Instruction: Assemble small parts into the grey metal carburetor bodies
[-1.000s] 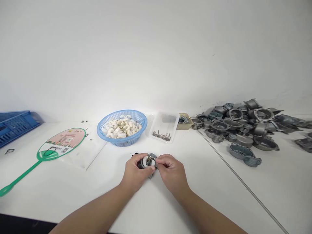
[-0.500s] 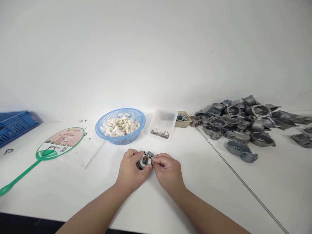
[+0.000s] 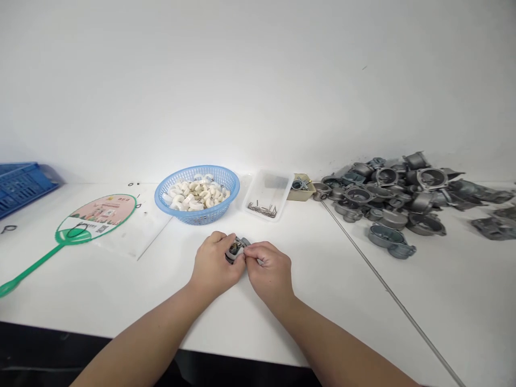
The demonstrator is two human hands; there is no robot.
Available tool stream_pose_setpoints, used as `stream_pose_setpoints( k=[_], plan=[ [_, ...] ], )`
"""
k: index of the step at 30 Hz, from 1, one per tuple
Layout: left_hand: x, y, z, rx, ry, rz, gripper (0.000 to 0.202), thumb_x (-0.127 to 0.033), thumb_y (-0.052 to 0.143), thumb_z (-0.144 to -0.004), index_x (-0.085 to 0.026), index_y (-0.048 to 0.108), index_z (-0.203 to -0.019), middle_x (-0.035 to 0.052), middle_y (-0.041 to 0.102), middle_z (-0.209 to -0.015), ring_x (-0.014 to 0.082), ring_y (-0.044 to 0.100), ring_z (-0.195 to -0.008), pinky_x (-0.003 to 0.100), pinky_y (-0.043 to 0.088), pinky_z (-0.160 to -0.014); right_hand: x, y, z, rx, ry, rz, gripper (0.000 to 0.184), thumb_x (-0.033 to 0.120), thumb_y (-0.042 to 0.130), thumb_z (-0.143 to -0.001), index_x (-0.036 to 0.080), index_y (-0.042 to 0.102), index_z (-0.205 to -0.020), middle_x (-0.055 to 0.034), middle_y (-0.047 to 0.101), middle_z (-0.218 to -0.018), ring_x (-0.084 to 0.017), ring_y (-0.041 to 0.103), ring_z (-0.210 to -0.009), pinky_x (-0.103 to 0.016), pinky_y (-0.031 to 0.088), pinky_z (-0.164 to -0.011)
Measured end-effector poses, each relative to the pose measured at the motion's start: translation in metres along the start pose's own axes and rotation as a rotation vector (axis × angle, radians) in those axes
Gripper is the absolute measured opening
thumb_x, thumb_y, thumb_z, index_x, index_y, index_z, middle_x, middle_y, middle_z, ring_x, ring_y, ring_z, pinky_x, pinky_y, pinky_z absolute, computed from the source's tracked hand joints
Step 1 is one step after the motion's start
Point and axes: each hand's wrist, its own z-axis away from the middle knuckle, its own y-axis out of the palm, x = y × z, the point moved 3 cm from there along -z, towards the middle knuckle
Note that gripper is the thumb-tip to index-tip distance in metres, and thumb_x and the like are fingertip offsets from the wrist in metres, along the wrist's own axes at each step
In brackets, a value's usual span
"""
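Note:
My left hand (image 3: pixel 216 262) is wrapped around a small grey carburetor body (image 3: pixel 241 243), thumb on the near side and fingers on the far side. Part of a white float and a bit of brass show inside its opening. Pressed against the right side of the body is my right hand (image 3: pixel 269 271), thumb and forefinger pinched together. Whatever is between those fingertips is too small or hidden to make out. Behind the hands stand a blue basket (image 3: pixel 197 216) of white floats (image 3: pixel 197 193) and a clear plastic tray (image 3: pixel 271 185) with thin metal pins (image 3: pixel 262 209).
A heap of grey carburetor bodies (image 3: pixel 387 188) lies at right, beside a table seam (image 3: pixel 387 290). Next to the tray is a small yellowish box (image 3: pixel 304 193) of metal parts. A green-handled fan (image 3: pixel 97 217) and a blue crate (image 3: pixel 24 185) lie left.
My view has shifted, so the table sits higher in the picture. My right pinch has moved in over the carburetor body's right edge, and the float is now more covered.

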Motion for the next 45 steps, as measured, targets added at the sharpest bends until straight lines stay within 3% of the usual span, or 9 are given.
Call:
stream_pose_setpoints(
  k=[7,14,26,31,45],
  plan=[
    [0.002,0.003,-0.001,-0.062,0.072,-0.034,0.052,-0.025,0.058,-0.067,-0.018,0.050,-0.118,0.0070,0.060,-0.091,0.0246,0.057,-0.085,0.037,0.046,-0.076,0.003,-0.001,0.001,0.015,0.018,-0.020,0.024,0.007,0.051,-0.069,0.023,0.069,-0.064,-0.0009,0.068,-0.074,-0.014,0.064,-0.067,-0.026,0.055,-0.064],
    [0.007,0.006,-0.002,-0.143,0.157,0.075,0.047,-0.021,0.057,-0.065,-0.017,0.048,-0.110,0.0067,0.059,-0.090,0.0214,0.057,-0.084,0.034,0.047,-0.077,0.001,0.000,0.002,0.030,0.047,-0.043,0.023,0.006,0.054,-0.071,0.023,0.069,-0.065,-0.0003,0.067,-0.075,-0.014,0.065,-0.069,-0.026,0.055,-0.066],
    [0.011,0.007,-0.005,-0.125,0.146,0.135,0.042,-0.024,0.056,-0.065,-0.016,0.048,-0.106,0.0067,0.060,-0.089,0.0211,0.058,-0.083,0.034,0.048,-0.075,-0.006,-0.003,0.000,0.132,0.133,-0.130,0.023,0.012,0.053,-0.073,0.024,0.073,-0.075,-0.0016,0.070,-0.084,-0.016,0.066,-0.075,-0.028,0.055,-0.069],
    [0.010,0.005,-0.006,-0.114,0.140,0.169,0.030,-0.023,0.056,-0.065,-0.017,0.049,-0.094,0.0059,0.058,-0.084,0.0211,0.057,-0.079,0.034,0.048,-0.071,-0.014,-0.002,0.000,0.128,0.163,-0.163,0.019,0.016,0.055,-0.071,0.024,0.073,-0.072,-0.0010,0.070,-0.079,-0.016,0.065,-0.070,-0.028,0.054,-0.067],
    [0.008,0.004,-0.008,-0.116,0.185,0.230,0.027,-0.021,0.056,-0.064,-0.018,0.046,-0.089,0.0050,0.058,-0.081,0.0196,0.053,-0.073,0.034,0.045,-0.065,-0.015,-0.003,-0.003,0.107,0.489,-0.297,0.009,0.023,0.062,-0.060,0.018,0.069,-0.063,-0.0021,0.068,-0.068,-0.019,0.062,-0.069,-0.030,0.049,-0.067]
  ],
)
